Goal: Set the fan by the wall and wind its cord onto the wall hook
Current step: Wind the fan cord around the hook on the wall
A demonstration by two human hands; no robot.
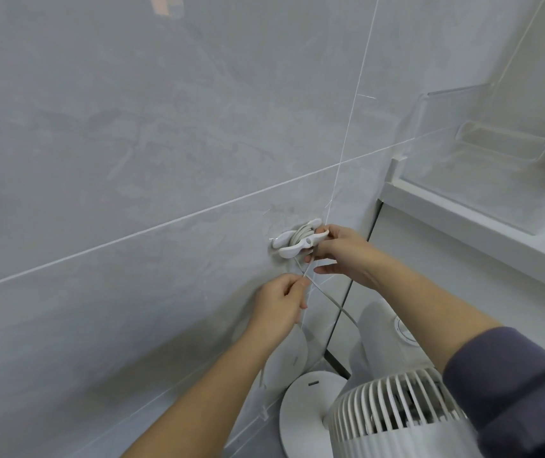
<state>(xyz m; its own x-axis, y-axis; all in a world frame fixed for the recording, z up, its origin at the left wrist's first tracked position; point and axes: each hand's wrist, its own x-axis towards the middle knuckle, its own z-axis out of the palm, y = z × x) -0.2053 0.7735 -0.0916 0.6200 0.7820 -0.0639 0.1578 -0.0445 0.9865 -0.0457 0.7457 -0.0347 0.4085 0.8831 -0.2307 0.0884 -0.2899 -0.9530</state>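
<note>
A: Item 1, wall hook point(297, 239): white, two wings, stuck on the wall point(132, 143). Where do we log it?

B: Right at the right hand's point(344, 251) fingertips. Those fingers curl over and under the hook's near wing, with the thumb out straight just below. We can't tell if they also nip the cord.

A: Item 2, cord point(327, 304)?

B: White and thin. Several turns are already wound on the hook's neck, just left of the right fingertips. From there it drops to the left hand point(279, 307), which pinches it btwn thumb and forefinger, the other fingers curled in. Past those fingers it slants down-right towards the fan.

A: Item 3, fan point(393, 414)?

B: White, with a ribbed grille and a round base point(307, 411). It stands on the floor by the wall, well below both sets of fingers.

A: Any writing or brand?

B: There's one small dark mark point(313, 384) on the base, too small for us to read.

A: Surface and room?

B: Lrg glossy grey tiles with pale grout lines, and the base shows reflected in the tile under the left fingers. Up-right of the right fingers we see a white ledge point(463, 226) with a clear plastic shelf point(483, 140) above it. A dark purple-grey sleeve point(512, 385) is on the right arm. A white rounded fixture point(397, 325) sits below the right forearm, type unclear.
</note>
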